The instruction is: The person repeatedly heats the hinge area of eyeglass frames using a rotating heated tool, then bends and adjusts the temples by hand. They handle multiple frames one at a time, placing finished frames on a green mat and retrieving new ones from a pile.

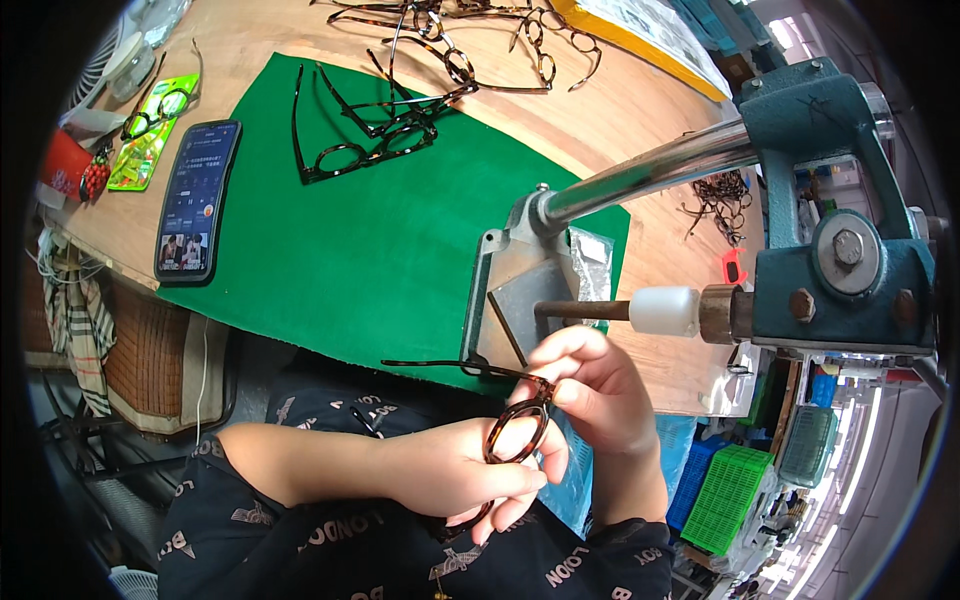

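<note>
A tortoiseshell eyeglass frame [515, 432] with round rims is held between both hands near my lap. My left hand [455, 470] grips the lower rim from the left. My right hand [600, 385] pinches the hinge corner where one thin temple arm [440, 366] sticks out to the left. Just above my hands a blue-green bench machine [840, 250] holds a shaft with a white tip [662, 310] pointing at a grey metal bracket [510, 290].
A green mat [340, 250] lies on the wooden table [640, 110], with black eyeglass frames [370, 140] and a dark phone [197, 200] on it. More tortoiseshell frames [480, 40] lie at the far edge. Green and blue crates [735, 490] stand at lower right.
</note>
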A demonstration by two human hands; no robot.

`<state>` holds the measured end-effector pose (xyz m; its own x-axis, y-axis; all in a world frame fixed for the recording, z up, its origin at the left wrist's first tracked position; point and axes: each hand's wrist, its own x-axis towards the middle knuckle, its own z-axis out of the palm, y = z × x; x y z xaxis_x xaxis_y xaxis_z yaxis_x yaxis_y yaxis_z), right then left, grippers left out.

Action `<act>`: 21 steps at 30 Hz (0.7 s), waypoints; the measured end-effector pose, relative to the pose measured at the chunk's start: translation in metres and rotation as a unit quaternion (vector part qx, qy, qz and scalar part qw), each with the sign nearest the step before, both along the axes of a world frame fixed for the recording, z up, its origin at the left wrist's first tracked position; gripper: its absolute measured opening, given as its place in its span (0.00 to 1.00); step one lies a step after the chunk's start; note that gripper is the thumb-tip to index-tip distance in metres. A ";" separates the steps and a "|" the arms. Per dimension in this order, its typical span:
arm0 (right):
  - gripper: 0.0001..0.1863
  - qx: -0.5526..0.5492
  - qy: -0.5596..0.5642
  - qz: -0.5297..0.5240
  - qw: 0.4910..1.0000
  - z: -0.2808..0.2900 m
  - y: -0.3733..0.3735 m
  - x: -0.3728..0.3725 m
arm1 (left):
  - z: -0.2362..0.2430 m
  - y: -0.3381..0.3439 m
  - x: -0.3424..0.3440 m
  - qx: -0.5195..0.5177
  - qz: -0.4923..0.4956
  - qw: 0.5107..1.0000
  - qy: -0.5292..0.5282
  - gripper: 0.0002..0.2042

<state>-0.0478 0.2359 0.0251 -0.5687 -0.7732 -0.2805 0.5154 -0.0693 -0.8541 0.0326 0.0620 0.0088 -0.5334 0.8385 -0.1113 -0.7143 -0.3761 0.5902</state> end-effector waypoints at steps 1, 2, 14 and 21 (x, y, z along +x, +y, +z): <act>0.14 0.005 -0.017 0.017 1.000 0.000 -0.001 0.002 | 0.000 -0.001 -0.001 0.001 -0.002 1.000 0.001 0.07; 0.16 -0.009 -0.040 0.020 0.999 -0.003 -0.002 0.003 | -0.001 0.000 -0.001 0.011 0.013 1.000 0.003 0.07; 0.16 -0.044 0.117 -0.066 0.990 0.004 -0.011 0.009 | 0.007 0.014 0.001 0.053 0.091 0.994 0.011 0.09; 0.27 -0.069 0.173 -0.076 0.980 0.018 0.002 0.009 | 0.027 0.015 -0.021 0.025 0.093 0.993 0.062 0.09</act>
<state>-0.0386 0.2379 0.0431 -0.7226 -0.6894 0.0502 0.1717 -0.2494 -0.9531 0.0116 0.0768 0.0358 -0.6868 0.7268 0.0032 -0.5530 -0.5254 0.6466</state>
